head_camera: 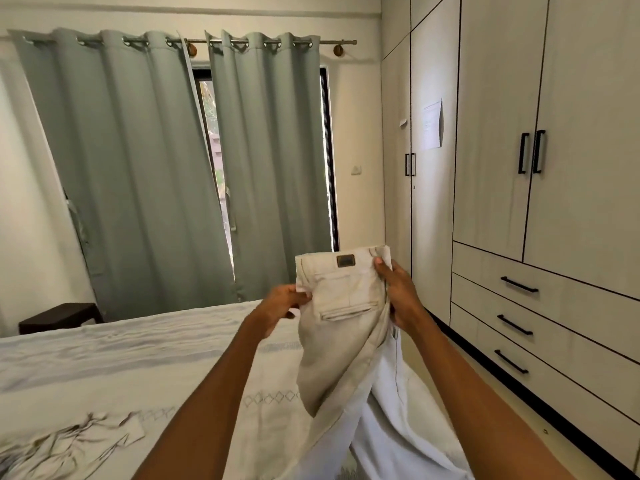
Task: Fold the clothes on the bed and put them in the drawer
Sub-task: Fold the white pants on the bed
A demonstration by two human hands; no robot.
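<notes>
Left hand: I see its fingers pinching the trousers at the waist edge.
Right hand: grips the opposite waist corner, thumb on top.
Trousers: held up between both hands, legs hanging below my fingers.
Progress: early; 1 patterned garment lies unfolded on the bed; 3 drawers closed right of my fingers.

Room evenly bright, soft daylight, no hard shadows. Light enters through the narrow gap between the grey-green eyelet curtains, where the strip of dark-framed window reads overexposed. Cream wardrobe doors with black handles lit flat, no glare. Wide-angle bending: curtains lean inward, wardrobe lines bow toward the right edge. Pale printed cloth on the bedspread at lower left smeared by motion blur. Centre fairly sharp; slight compression softness overall.
</notes>
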